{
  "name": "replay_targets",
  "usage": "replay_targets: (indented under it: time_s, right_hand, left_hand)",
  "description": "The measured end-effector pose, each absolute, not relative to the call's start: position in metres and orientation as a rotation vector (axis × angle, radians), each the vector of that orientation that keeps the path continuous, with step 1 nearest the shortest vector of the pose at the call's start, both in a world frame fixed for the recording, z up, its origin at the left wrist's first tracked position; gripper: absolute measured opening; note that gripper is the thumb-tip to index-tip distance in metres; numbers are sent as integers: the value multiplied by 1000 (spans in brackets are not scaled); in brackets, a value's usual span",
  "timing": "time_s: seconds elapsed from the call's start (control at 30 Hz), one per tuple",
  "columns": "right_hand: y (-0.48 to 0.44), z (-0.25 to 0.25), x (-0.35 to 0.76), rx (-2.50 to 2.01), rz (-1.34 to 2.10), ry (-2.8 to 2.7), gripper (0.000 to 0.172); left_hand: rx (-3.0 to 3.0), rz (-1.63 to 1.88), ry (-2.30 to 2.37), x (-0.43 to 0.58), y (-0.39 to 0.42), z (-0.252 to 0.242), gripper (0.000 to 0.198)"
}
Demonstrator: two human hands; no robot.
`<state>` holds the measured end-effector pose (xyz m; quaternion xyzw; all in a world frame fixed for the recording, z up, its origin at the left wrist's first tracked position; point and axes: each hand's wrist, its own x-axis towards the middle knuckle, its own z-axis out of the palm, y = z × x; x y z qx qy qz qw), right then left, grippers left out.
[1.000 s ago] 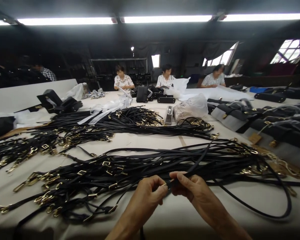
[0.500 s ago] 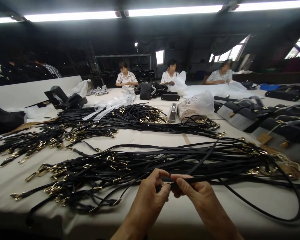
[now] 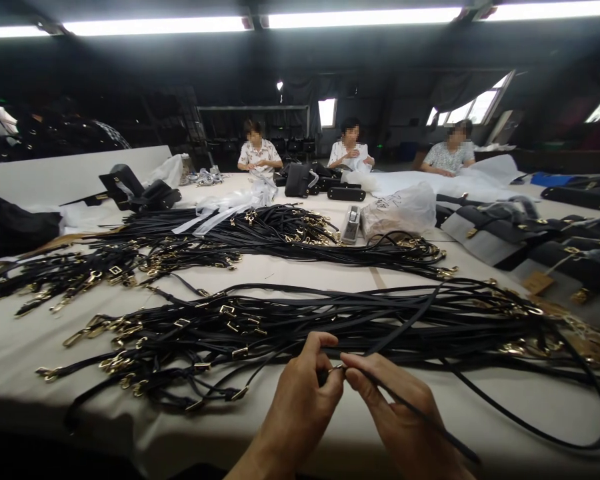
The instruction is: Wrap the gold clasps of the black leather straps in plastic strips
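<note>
L hand (image 3: pixel 305 388) is pinching blk strap (image 3: pixel 450 437) at lower ctr of frame, fingers clamping near small gold fitting (image 3: pixel 339 367); R hand (image 3: pixel 405 430) is gripping same strap just beside, fingers pressing together on it. Free length is crossing R hand twd lower right. Strap pile (image 3: pixel 280 317) is lying behind on bench (image 3: pixel 300 268), mid-frame

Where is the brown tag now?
In the head view, the brown tag is at the right, beside a black bag, just beyond the right end of the near strap pile.
</note>
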<state>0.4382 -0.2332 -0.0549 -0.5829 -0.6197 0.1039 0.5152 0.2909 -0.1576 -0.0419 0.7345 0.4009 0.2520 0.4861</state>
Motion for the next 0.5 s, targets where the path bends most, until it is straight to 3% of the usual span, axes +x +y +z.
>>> replay_targets:
  time_s: [0.1,0.27,0.5]
  right_hand:
    - [-238,-48,442,-1408,320,-1582,25]
    - [-235,-23,457,-1476,872,-1581,23]
    - [-211,-33,439,-1208,1452,-1127,47]
  left_hand:
    - [1808,635,986,287,-156,-41,32]
    - [1499,507,684,276,-150,-34,35]
    - [1341,435,501,271,-147,-23,74]
